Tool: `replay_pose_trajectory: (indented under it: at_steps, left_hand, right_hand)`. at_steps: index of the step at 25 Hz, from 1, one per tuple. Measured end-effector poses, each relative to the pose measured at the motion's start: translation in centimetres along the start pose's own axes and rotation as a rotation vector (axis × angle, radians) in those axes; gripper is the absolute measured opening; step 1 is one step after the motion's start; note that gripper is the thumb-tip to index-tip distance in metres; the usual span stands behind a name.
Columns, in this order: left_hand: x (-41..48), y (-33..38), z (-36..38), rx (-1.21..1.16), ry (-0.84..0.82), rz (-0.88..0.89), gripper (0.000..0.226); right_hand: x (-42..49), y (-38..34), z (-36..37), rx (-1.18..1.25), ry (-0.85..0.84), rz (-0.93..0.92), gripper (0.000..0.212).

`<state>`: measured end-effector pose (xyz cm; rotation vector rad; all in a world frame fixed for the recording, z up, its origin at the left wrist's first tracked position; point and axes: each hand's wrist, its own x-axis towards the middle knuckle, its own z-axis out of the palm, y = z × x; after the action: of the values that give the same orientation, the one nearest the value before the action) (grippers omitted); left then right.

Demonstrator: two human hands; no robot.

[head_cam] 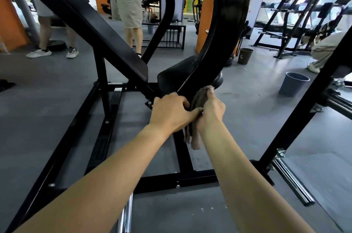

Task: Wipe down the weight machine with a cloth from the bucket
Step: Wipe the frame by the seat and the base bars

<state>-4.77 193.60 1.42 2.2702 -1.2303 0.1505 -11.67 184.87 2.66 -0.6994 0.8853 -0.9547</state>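
Cloth [198,102], bunched into a long roll, lies against the low end of the machine's curved black bar [215,42]. Its length follows the bar and its tail hangs toward the wrists. The right hand [210,112] curls round it; the left hand [171,110] pinches its side with thumb and curled fingers. The bar rises up and away from both. A grey bucket [293,84] stands well apart, rightward.
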Motion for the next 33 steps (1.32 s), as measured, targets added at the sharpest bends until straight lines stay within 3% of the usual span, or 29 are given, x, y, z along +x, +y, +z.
replay_pose_trajectory:
  at_steps: [5,9,11,14,17,19,20,22,23,24,25,28,33]
  left_hand:
    - [-0.7,-1.1,-0.1,0.017,-0.063,0.018,0.019]
    - [-0.7,-1.4,0.2,-0.038,-0.136,-0.040,0.040]
    - [-0.6,-1.4,0.8,-0.070,-0.203,-0.037,0.033]
    - [-0.1,-1.7,0.9,-0.115,-0.176,-0.058,0.009]
    - [0.3,-2.1,0.0,-0.109,-0.104,-0.090,0.014]
    - [0.4,-2.1,-0.2,-0.111,-0.140,-0.098,0.018]
    - [0.4,-2.0,0.0,-0.105,-0.175,-0.092,0.017]
    - [0.5,-1.8,0.5,-0.098,-0.201,-0.067,0.013]
    - [0.6,-1.8,0.7,-0.104,-0.191,-0.063,0.010]
    - [0.7,-1.9,0.8,-0.107,-0.178,-0.064,0.008]
    - [0.7,-2.1,0.8,-0.101,-0.166,-0.065,0.006]
    - [0.5,-2.9,0.6,-0.080,-0.110,-0.053,0.008]
    - [0.1,-2.9,0.4,-0.105,-0.138,-0.031,0.008]
  right_hand:
    - [-0.8,-0.6,0.3,0.010,0.031,0.031,0.031]
    - [-1.5,-1.2,0.2,0.034,0.062,0.045,0.026]
    - [-1.9,-1.4,0.4,0.033,0.074,0.043,0.026]
    - [-1.9,-1.4,0.4,0.047,0.077,0.059,0.025]
    - [-1.3,-1.3,0.5,0.099,0.103,0.079,0.020]
    - [-0.9,-0.8,1.0,0.097,0.154,0.098,0.023]
    - [-1.3,-0.5,1.2,0.288,0.172,0.160,0.030]
    - [0.1,0.5,1.9,1.077,0.075,0.395,0.039]
    - [0.0,0.5,2.2,1.013,0.081,0.391,0.038]
    - [-0.8,0.5,2.0,0.625,0.111,0.233,0.035]
    - [-0.5,0.5,1.8,0.384,0.099,0.151,0.030]
    - [0.3,0.9,1.7,0.445,-0.108,0.225,0.030]
    - [-0.6,1.2,1.8,0.447,-0.151,0.192,0.025]
